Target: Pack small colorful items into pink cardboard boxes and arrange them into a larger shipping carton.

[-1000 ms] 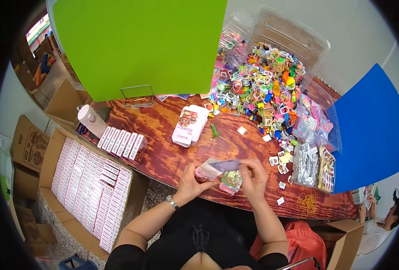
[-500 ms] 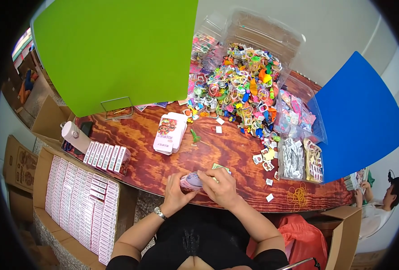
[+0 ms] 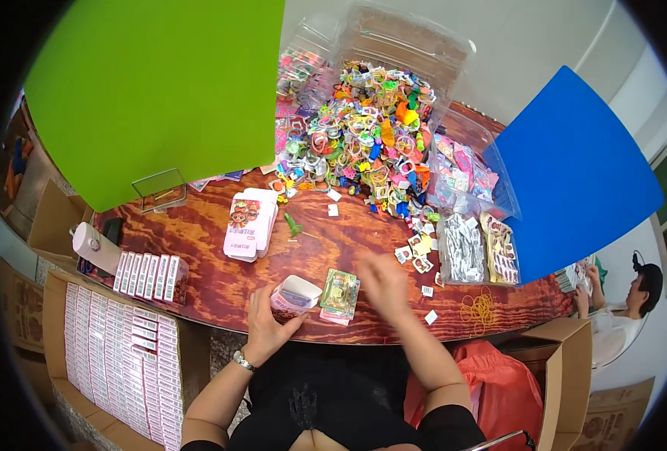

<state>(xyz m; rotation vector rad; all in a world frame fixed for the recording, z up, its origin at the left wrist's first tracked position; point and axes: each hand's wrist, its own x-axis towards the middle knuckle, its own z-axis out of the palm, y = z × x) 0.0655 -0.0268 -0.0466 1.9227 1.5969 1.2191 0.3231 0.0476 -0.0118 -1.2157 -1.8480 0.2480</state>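
Observation:
A small pink paper box (image 3: 291, 298), its top flap standing up, is in the grip of my left hand (image 3: 267, 325) at the table's front edge. Just right of the box lies a stack of colourful cards (image 3: 340, 293), green-gold on top with pink ones showing below. My right hand (image 3: 384, 284) is over the table beyond these cards, blurred, so its fingers cannot be made out clearly. Farther left rests a pile of flat pink-and-white boxes (image 3: 249, 225). Beside that pile is a small green plastic piece (image 3: 293, 224).
A large heap of colourful trinkets (image 3: 371, 135) fills the back. Clear bins (image 3: 465, 252) hold white and beige packets, near yellow rubber bands (image 3: 477, 308). At left stand filled boxes (image 3: 153, 276), a pink bottle (image 3: 96, 246) and a packed carton (image 3: 115, 361). Another person (image 3: 611, 323) sits far right.
My right hand has left the pink box and moved right and away from me. The box's opening and the card stack now show. The whole view has shifted slightly.

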